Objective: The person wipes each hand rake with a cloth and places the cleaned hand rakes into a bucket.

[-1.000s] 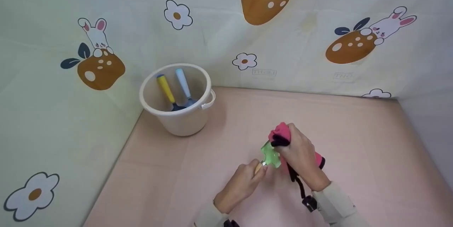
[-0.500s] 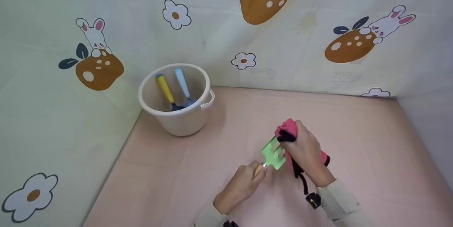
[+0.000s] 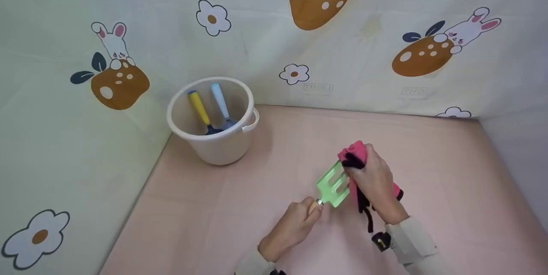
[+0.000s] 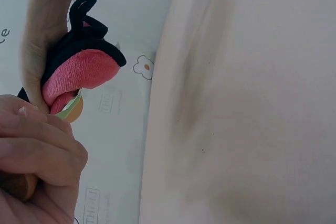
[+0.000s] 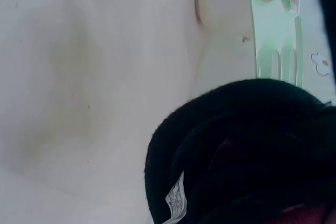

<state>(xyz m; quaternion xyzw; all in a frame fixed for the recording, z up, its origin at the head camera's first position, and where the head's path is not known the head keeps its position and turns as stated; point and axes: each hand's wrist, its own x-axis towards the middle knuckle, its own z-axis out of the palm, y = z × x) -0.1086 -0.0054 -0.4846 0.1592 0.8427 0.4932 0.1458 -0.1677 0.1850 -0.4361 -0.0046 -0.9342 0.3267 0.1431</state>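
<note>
In the head view my left hand (image 3: 293,223) grips the wooden handle (image 3: 314,206) of a small green garden hand fork (image 3: 329,194). The fork points up and to the right, with its tine tips hidden under a pink cloth (image 3: 354,150) with black edging. My right hand (image 3: 373,180) holds this bunched cloth around the tine ends. A black loop and a white tag hang from the cloth. Seen from the right wrist, the cloth's dark edge (image 5: 236,114) covers the lower tines. The left wrist view shows curled fingers (image 4: 42,150) around the handle.
A cream bucket (image 3: 220,150) stands at the back left, its small side handle facing right. Inside it lean two tools, one with a yellow handle (image 3: 199,108) and one with a light blue handle (image 3: 220,100). Printed sheeting (image 3: 252,43) rises behind the pink table surface (image 3: 214,206).
My right hand and the cloth have slid up and to the right along the fork, baring more of its green tines. The left hand has stayed nearly still.
</note>
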